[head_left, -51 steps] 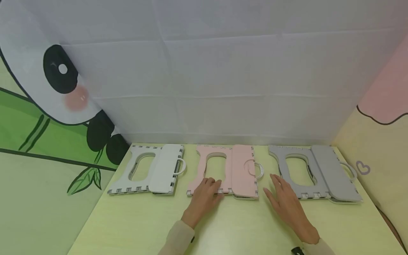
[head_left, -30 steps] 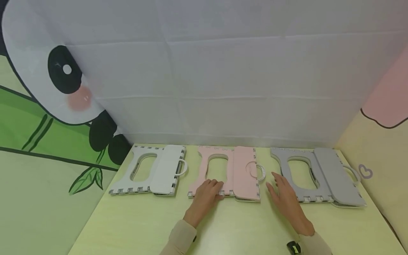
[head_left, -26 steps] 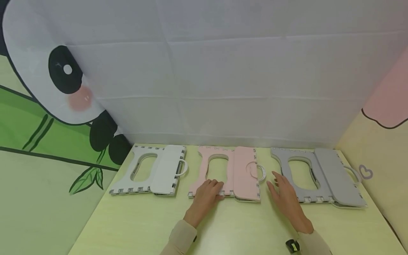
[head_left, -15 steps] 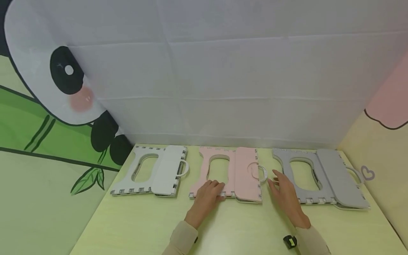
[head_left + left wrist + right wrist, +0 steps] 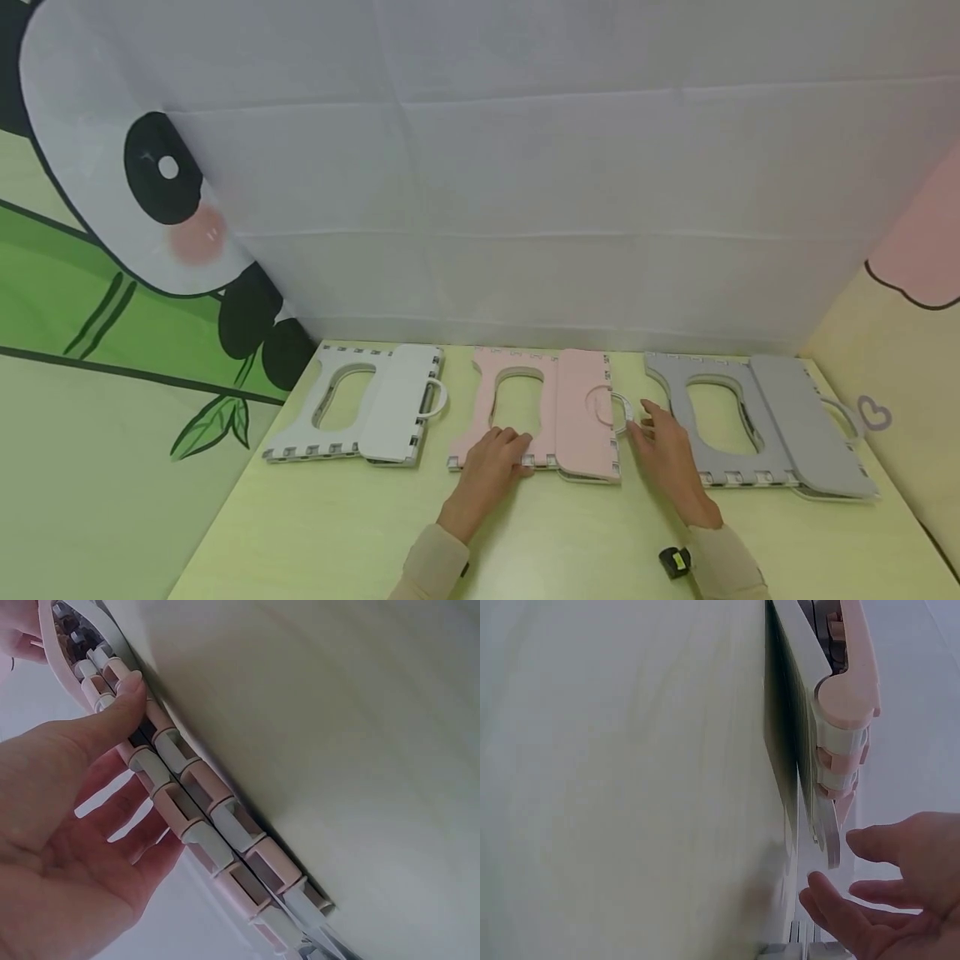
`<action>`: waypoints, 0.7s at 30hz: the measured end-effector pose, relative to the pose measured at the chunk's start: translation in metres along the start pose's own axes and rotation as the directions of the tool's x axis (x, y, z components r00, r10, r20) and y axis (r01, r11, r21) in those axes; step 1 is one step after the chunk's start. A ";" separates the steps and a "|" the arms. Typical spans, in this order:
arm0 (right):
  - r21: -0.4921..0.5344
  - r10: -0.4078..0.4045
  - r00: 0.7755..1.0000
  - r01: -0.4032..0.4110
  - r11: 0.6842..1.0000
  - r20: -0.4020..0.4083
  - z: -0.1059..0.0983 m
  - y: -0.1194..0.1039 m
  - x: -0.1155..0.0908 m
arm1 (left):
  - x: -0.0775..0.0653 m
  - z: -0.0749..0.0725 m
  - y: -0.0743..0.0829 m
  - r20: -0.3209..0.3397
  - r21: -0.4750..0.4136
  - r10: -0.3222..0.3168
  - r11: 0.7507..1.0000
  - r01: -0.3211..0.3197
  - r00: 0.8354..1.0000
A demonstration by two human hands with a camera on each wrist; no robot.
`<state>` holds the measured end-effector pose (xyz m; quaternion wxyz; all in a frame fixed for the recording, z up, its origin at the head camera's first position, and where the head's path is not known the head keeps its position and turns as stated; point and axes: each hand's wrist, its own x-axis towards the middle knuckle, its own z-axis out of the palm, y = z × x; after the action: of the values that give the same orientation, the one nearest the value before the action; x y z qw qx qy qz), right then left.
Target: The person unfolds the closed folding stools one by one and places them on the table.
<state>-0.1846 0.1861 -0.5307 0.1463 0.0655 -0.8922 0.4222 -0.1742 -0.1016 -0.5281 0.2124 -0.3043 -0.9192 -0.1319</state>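
Note:
A pink folding stool [image 5: 577, 417] lies folded flat on the table, between a white one and a grey one. My left hand [image 5: 486, 477] holds its near edge, fingers over the top face; in the left wrist view the thumb [image 5: 124, 705] presses the hinged side. At the stool's right side my right hand [image 5: 670, 458] is beside the white carrying handle [image 5: 628, 405], thumb and fingers spread. The right wrist view shows a gap between these fingers [image 5: 832, 904] and the handle [image 5: 829, 832].
A folded white stool [image 5: 393, 408] lies to the left and a folded grey stool [image 5: 806, 425] to the right, close to my right hand. Behind them rises a white cloth backdrop [image 5: 517, 192]. Bare tabletop [image 5: 570, 542] shows in front.
My right hand has moved left, closer to the pink stool's handle. The left hand stays on the near edge. The whole head view has shifted slightly.

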 end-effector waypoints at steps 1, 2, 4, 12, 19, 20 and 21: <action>0.004 0.001 1.000 -0.001 1.000 0.003 0.000 0.000 0.001 | 0.000 0.000 0.000 0.002 -0.001 -0.002 1.000 0.002 1.000; 0.007 0.003 1.000 -0.003 1.000 0.005 0.001 0.000 0.001 | 0.000 0.000 0.000 0.004 0.001 -0.004 1.000 0.004 1.000; 0.009 0.006 1.000 -0.006 1.000 0.005 0.002 -0.001 0.003 | 0.000 0.001 0.000 0.006 0.008 -0.008 1.000 0.008 1.000; 0.024 0.016 0.999 -0.016 1.000 0.035 0.005 0.001 0.007 | 0.001 -0.002 0.002 0.002 0.010 -0.013 1.000 0.013 1.000; 0.015 0.050 0.996 -0.051 0.999 0.070 0.008 0.001 0.010 | 0.001 -0.002 0.003 0.027 0.030 -0.022 0.999 0.021 0.999; 0.019 0.052 0.996 -0.054 0.998 0.068 0.008 0.002 0.011 | 0.001 -0.002 0.003 0.034 0.034 -0.025 0.999 0.024 0.999; 0.021 0.055 0.996 -0.056 0.998 0.068 0.009 0.002 0.012 | 0.002 -0.001 0.003 0.039 0.039 -0.027 0.999 0.025 0.999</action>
<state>-0.1978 0.1806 -0.5335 0.1036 0.0566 -0.8932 0.4339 -0.1730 -0.0991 -0.5257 0.1984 -0.2908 -0.9294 -0.1108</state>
